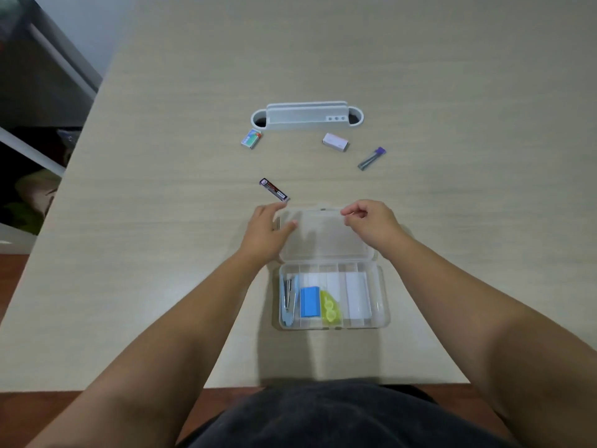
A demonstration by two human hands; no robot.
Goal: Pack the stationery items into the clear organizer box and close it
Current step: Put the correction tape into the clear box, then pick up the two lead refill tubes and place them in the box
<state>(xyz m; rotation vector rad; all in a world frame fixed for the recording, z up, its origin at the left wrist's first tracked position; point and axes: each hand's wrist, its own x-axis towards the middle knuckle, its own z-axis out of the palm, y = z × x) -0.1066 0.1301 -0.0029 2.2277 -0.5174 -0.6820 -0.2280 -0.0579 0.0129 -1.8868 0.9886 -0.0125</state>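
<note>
Clear box lid (324,236) btwn left hand (265,236) & right hand (371,223) grips.

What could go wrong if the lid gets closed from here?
1. Both hands, left hand and right hand, grip the open lid, yet four items lie outside: black lead case, purple-capped tube, white box, green box.
2. The yellow piece sits tilted and might block the lid.
</note>
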